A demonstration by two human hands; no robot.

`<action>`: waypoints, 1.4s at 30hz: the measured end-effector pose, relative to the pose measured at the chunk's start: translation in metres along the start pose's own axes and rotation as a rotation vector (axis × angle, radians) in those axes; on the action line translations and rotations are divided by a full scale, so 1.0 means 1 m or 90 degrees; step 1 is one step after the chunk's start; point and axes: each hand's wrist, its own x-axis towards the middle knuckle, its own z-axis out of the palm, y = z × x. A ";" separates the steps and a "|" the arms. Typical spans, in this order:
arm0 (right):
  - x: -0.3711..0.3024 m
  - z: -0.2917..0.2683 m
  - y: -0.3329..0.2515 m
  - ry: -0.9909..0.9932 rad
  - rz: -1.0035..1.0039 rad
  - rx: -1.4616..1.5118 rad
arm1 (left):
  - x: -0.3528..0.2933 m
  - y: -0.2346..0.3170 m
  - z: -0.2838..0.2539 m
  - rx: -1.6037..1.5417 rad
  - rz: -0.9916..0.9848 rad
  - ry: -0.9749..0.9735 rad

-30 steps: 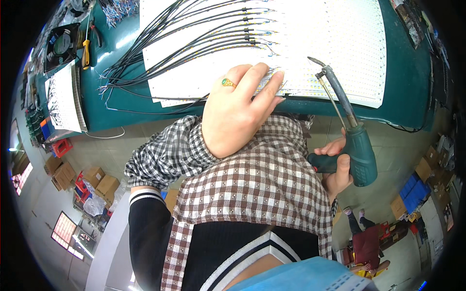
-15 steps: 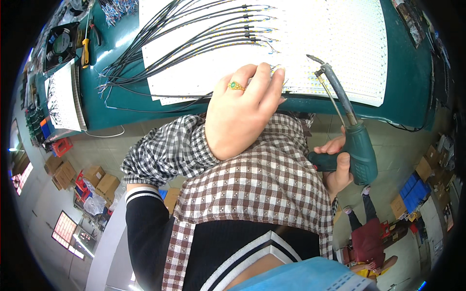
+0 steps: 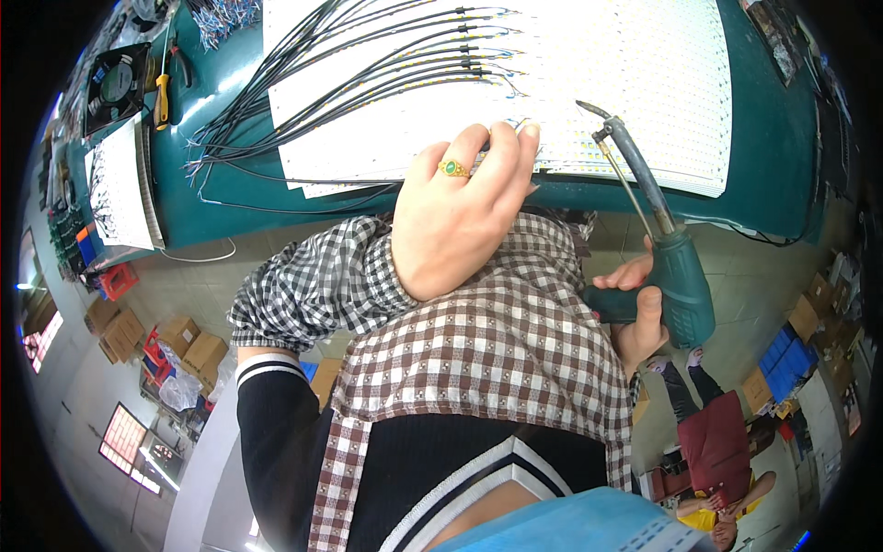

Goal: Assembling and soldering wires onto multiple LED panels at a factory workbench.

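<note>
My left hand [image 3: 460, 216], wearing a ring with a green stone, bends its fingers down at the near edge of the white LED boards [image 3: 644, 101]. A black cable [image 3: 372, 191] runs under this hand from the left, and thin wire ends show by the fingertips. The fingers seem closed on that cable, though the palm hides the grip itself. In my right hand [image 3: 635, 317] is a green soldering gun [image 3: 685, 290], its bent metal tip [image 3: 593, 109] raised over the boards. Several black cables [image 3: 395, 83] lie across the boards with their bare ends toward the middle.
A green table [image 3: 235, 198] carries the boards. At its left are a black fan [image 3: 115, 83], a yellow-handled screwdriver [image 3: 162, 103] and another stack of boards [image 3: 120, 189]. Cardboard boxes [image 3: 198, 350] stand on the floor. Another person [image 3: 717, 442] is behind at the right.
My left hand has shifted very slightly. The soldering gun's tip has moved a little left and up. The person at the lower right has moved.
</note>
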 end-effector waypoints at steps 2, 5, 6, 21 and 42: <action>0.000 0.000 0.000 -0.005 0.004 0.002 | 0.000 -0.001 0.000 0.003 0.000 0.005; -0.001 -0.002 0.003 -0.003 -0.006 0.005 | 0.003 -0.005 -0.002 0.024 0.024 -0.014; -0.002 -0.003 0.003 -0.001 -0.008 0.008 | 0.007 -0.008 -0.006 -0.090 -0.017 -0.017; 0.002 -0.005 -0.001 0.000 -0.015 -0.002 | 0.012 -0.032 -0.013 -0.304 -0.087 0.045; -0.014 -0.013 0.006 0.025 -0.027 -0.031 | 0.029 -0.035 0.000 -0.525 -0.201 -0.058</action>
